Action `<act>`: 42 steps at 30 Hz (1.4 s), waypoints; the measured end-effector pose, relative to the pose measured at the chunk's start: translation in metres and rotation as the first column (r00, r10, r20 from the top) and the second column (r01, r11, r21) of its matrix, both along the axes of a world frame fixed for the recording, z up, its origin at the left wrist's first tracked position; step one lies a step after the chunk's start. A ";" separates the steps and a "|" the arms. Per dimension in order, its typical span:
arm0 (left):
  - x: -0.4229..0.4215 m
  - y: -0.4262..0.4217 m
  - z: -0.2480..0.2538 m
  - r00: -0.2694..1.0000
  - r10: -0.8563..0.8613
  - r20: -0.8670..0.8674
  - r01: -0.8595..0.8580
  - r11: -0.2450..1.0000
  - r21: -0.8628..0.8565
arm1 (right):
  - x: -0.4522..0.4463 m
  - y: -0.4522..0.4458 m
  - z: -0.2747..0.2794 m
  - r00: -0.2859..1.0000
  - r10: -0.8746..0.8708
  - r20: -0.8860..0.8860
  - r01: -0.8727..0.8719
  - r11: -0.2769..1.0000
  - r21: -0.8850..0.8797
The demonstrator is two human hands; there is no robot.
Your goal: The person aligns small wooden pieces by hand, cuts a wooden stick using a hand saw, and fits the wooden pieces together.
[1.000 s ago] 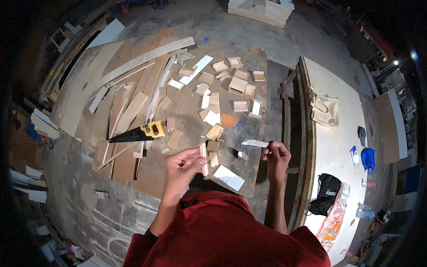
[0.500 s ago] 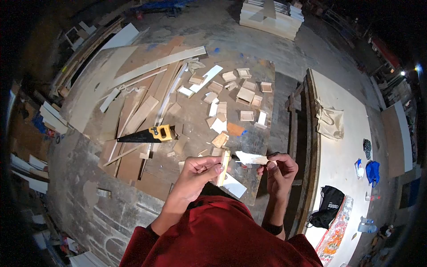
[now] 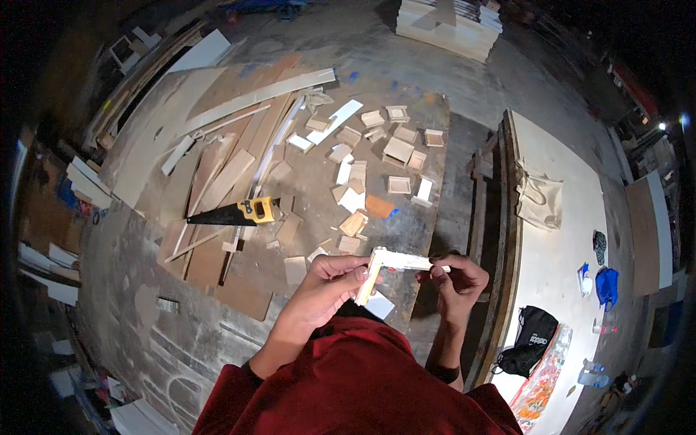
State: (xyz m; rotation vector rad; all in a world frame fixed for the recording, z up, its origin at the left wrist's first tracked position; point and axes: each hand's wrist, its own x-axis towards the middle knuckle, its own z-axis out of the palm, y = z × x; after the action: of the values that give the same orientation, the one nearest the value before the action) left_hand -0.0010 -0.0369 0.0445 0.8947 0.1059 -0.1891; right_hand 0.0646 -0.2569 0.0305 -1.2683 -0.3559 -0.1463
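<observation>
My left hand (image 3: 322,290) pinches a small wooden piece (image 3: 368,283), held on edge with a pale yellowish strip along its side. In my right hand (image 3: 457,286) is a thin stick (image 3: 409,261) with white stuff along it, gripped at its right end. The stick's left end meets the upper end of the wooden piece. Below them on the work surface lies a white board (image 3: 379,305), partly hidden by my left hand and the piece.
A yellow-handled saw (image 3: 255,210) lies at the left beside long boards (image 3: 228,177). Small wooden boxes (image 3: 398,150) are scattered further ahead. On the right, a pale table (image 3: 573,275) bears a cloth bag (image 3: 540,199) and a black bag (image 3: 533,339).
My right hand has brought the stick left to the wooden piece, and my left hand has moved right with that piece. The whole view has also shifted somewhat.
</observation>
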 end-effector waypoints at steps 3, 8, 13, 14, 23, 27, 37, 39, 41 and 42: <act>0.002 -0.001 -0.001 1.000 0.001 0.013 -0.001 1.000 -0.021 | 0.004 -0.012 -0.002 0.999 0.001 0.054 0.003 0.998 -0.070; 0.001 -0.008 -0.006 0.999 0.047 0.024 -0.047 0.999 0.004 | 0.007 -0.017 0.005 0.998 0.055 -0.034 -0.053 0.996 0.069; 0.001 -0.011 -0.005 0.997 0.071 0.038 -0.069 0.996 -0.057 | 0.010 -0.011 0.004 0.999 0.030 -0.011 -0.031 0.995 -0.100; 0.000 -0.009 -0.006 0.998 0.061 0.028 -0.058 0.993 -0.103 | 0.011 -0.016 0.001 0.998 0.065 -0.024 -0.067 0.994 -0.085; -0.006 -0.007 -0.015 0.998 0.036 0.056 -0.014 0.936 -0.352 | 0.016 -0.006 -0.010 0.980 0.184 -0.075 -0.179 0.982 0.064; -0.009 0.000 -0.015 0.999 0.044 -0.017 -0.047 0.899 -0.436 | 0.011 -0.001 -0.011 0.955 0.273 -0.115 -0.271 0.962 0.037; -0.007 0.011 -0.016 1.000 0.023 -0.015 -0.027 0.928 -0.372 | 0.009 0.007 -0.002 0.967 0.233 -0.104 -0.231 0.972 0.028; -0.005 0.013 -0.021 1.000 0.030 -0.005 -0.029 0.909 -0.416 | 0.008 0.007 -0.002 0.960 0.253 -0.117 -0.257 0.966 -0.020; -0.005 0.013 -0.024 0.999 0.035 0.014 -0.026 0.907 -0.421 | 0.011 0.007 -0.003 0.966 0.247 -0.081 -0.250 0.968 -0.024; -0.004 0.013 -0.025 0.999 0.027 0.020 -0.016 0.905 -0.425 | 0.012 0.008 -0.003 0.967 0.248 -0.067 -0.246 0.969 0.038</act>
State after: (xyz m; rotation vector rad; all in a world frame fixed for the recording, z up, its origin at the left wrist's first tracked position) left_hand -0.0052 -0.0241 0.0196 0.4586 0.0472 -0.1716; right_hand 0.0770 -0.2488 0.0270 -1.1862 -0.4453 0.1054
